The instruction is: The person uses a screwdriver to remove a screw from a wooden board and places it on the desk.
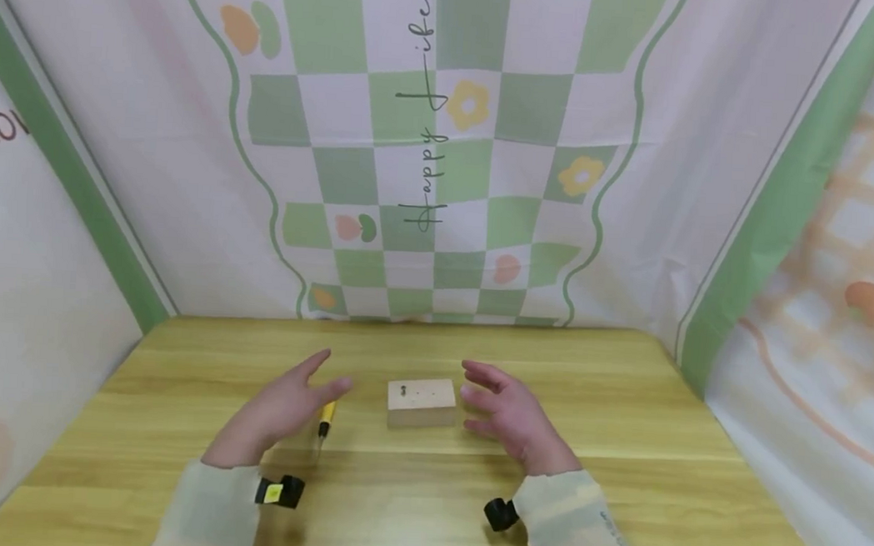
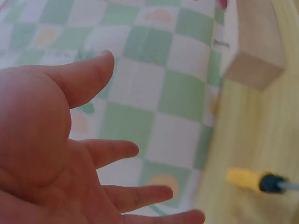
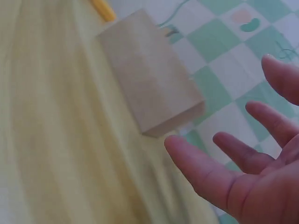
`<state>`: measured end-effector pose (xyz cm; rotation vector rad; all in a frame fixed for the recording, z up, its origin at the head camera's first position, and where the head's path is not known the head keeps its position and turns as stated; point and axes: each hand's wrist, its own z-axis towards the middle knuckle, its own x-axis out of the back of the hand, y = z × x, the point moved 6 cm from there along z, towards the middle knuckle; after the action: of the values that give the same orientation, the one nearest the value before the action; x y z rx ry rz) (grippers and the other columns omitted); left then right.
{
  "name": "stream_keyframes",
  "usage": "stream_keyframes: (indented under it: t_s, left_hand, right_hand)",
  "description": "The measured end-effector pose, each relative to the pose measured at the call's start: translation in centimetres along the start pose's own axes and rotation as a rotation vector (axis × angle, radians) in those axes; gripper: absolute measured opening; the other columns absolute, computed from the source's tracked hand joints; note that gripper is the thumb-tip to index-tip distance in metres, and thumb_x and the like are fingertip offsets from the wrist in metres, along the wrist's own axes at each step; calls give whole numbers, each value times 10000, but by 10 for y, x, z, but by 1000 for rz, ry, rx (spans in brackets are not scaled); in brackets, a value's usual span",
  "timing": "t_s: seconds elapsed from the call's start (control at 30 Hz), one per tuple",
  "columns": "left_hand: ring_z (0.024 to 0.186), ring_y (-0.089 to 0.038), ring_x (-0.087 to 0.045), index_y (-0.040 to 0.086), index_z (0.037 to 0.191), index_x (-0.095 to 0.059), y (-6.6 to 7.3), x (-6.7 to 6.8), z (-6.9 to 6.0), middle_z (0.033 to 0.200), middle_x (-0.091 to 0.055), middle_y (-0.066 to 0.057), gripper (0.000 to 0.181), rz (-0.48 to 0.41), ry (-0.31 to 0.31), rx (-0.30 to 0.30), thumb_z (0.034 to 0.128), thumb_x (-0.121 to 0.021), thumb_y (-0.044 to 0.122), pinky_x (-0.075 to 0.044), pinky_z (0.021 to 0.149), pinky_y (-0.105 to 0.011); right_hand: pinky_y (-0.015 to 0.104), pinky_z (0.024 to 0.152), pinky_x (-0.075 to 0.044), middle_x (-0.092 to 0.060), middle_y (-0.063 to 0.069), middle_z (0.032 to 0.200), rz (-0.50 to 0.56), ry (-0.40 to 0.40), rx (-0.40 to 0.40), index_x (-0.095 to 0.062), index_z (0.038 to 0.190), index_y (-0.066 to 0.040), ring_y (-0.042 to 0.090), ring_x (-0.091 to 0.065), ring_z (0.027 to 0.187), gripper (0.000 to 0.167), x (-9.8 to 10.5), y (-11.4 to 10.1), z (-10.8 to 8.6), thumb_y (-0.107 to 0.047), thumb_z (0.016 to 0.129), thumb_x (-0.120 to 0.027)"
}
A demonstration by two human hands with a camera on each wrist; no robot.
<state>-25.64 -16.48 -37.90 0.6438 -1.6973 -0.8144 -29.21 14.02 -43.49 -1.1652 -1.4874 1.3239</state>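
A pale wooden block (image 1: 421, 405) lies on the table between the two hands. Near the left end of its top is a small dark screw (image 1: 403, 390), with a few tiny holes beside it. My left hand (image 1: 289, 410) hovers left of the block, fingers spread and holding nothing. Just beside that hand lies a screwdriver (image 1: 326, 416) with a yellow and black handle, partly hidden by the thumb side in the head view. To the right of the block my right hand (image 1: 507, 415) is held with relaxed fingers, nothing in them, close to the block's end but apart from it.
The wooden table (image 1: 394, 487) reaches back to a checked green and white curtain (image 1: 458, 166). More printed cloth hangs at the left and right sides. Each sleeve carries a small black wrist camera (image 1: 501, 514) on its inner side.
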Motion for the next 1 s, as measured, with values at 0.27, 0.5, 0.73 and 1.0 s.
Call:
stream_keyframes:
  t_s: [0.27,0.5,0.73,1.0]
  left_hand:
    - [976,-362,-623,103,1582,-246,-45,4,15,1420,-447,-287,702,-278,2,126,1014,-607,299,-577,789,-458]
    - [910,-300,-661,110,1543,-360,-66,1,26,1373,-505,-245,601,-347,-11,201,1010,-614,226,-588,750,-436]
    - [827,-298,-657,108,1516,-413,-75,-6,38,1293,-560,-182,573,-367,-4,237,996,-636,201,-594,696,-414]
    - [703,-254,-619,31,1453,-485,-70,-14,48,1020,-649,-118,549,-201,40,208,958,-677,167,-577,607,-366]
  right_hand:
    - [499,833,-563,-448,152,1487,-65,11,31,-543,1424,-60,395,-513,1244,492,-14,11,13,-116,957,-686]
    - [452,812,-577,-582,119,1328,-152,48,5,-664,1262,-37,311,-585,1136,305,-20,14,16,-77,960,-669]
    - [427,789,-586,-599,130,1259,-173,73,-33,-682,1198,-29,293,-613,1064,253,-20,14,8,-69,948,-680]
    - [423,803,-582,-593,116,1275,-167,88,-59,-673,1223,-39,289,-614,1074,275,-19,14,-6,-61,949,-679]
